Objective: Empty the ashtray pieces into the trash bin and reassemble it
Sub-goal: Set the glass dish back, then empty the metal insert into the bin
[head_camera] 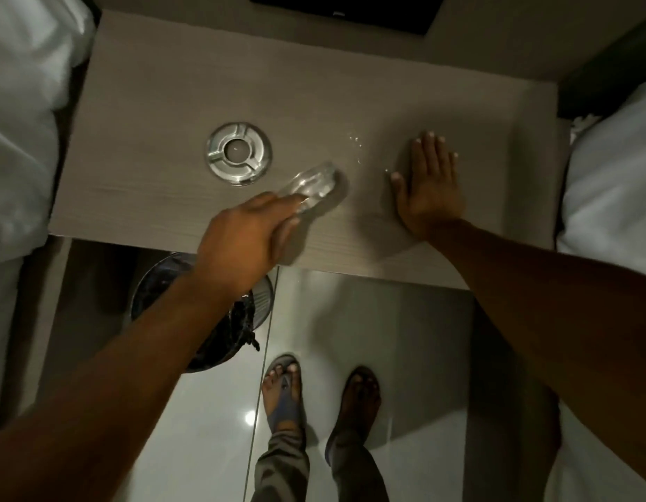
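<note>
- down at the bottom, two feet in sandals [283,389] on glossy pale floor tiles [368,320]; nothing sits between them and the table
- trash bin [202,309] with a black liner sits on the floor, tucked partly under the table edge; the left forearm crosses over it and hides a good chunk
- left hand [242,240] is over the near edge of the wood-grain table [151,103], fingers closed round the clear glass ashtray bowl [314,188]; bowl's tilted and motion-blurred, just beside the lid
- right hand [428,190] lies flat on the table, fingers spread, holding nothing
- metal ashtray lid [239,153], round with a centre hole and three grooves, rests flat on the table
- white bedding [20,121] on both sides; a dark object [343,9] at the far edge, any writing too small to read
</note>
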Motion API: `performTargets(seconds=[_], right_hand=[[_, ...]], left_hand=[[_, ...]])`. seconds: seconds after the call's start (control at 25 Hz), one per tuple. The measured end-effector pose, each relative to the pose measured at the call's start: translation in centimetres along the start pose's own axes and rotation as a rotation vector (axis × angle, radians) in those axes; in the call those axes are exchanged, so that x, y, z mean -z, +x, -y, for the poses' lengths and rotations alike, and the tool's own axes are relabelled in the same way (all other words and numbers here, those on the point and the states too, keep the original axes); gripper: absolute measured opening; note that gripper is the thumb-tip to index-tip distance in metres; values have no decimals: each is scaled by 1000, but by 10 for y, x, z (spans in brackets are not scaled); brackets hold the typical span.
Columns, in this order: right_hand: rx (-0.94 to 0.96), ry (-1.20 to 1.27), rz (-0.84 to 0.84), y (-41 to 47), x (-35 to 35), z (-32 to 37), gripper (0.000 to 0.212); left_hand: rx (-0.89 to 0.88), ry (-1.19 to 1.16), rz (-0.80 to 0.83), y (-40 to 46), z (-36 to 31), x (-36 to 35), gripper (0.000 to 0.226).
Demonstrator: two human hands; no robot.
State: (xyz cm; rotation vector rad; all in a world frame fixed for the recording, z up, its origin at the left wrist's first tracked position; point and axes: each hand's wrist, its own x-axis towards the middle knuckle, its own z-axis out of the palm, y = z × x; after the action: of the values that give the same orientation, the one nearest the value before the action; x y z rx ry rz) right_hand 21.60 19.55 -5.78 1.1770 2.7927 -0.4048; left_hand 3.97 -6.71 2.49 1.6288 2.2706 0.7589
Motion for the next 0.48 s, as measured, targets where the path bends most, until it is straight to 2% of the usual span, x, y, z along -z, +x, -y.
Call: performTargets(seconds=[0.08,0.2,0.32,0.48], right_hand=[[-6,2,9,-2,0,-1,78],[17,6,-23,-2,-1,-2,80],[4,24,-18,4,0,-9,81],[29,10,-15,2,-6,-3,85]], left_hand=[[-81,296,89,45,-11,-20,46],[-157,521,257,87,-14,-37,51],[-239,642,308,115,-18,-47,51],[-156,677,428,113,-22,-56,49]])
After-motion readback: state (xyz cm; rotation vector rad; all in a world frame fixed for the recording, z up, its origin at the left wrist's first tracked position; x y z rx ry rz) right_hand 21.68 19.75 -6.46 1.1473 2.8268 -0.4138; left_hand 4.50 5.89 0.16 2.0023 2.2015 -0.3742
